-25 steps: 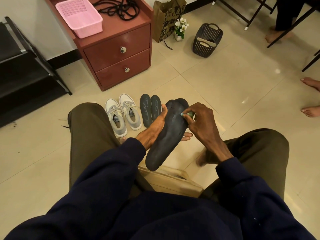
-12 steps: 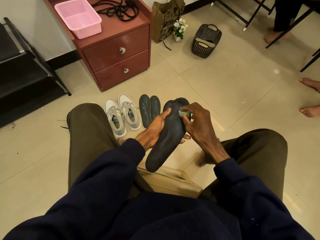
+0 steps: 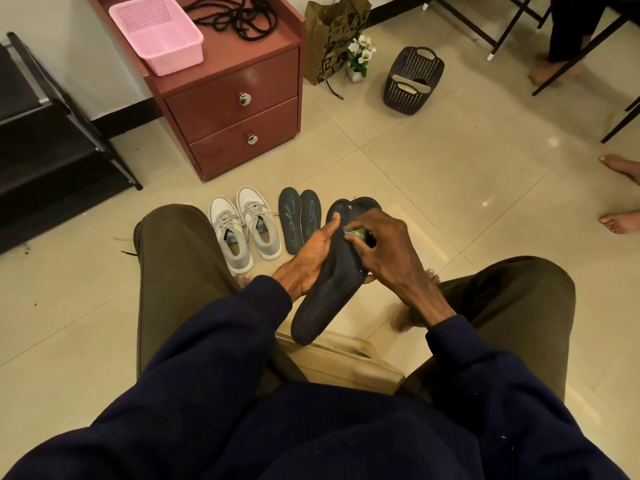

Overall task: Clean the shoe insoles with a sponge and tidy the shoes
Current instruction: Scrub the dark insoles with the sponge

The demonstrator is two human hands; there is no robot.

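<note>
Black insole [image 3: 325, 292]: held over the lap, left hand [image 3: 310, 254] curled round its left edge. Sponge [image 3: 356, 233], green: pinched in right hand [image 3: 384, 251], pressed on the insole's far end. Grey shoes [image 3: 242, 230] and two insoles [image 3: 299, 220]: side by side on floor [image 3: 450, 188], far left of hands.

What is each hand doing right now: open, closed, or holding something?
Left hand: grips the black insole from its side.
Right hand: pinches the green sponge and presses it on that insole.
</note>
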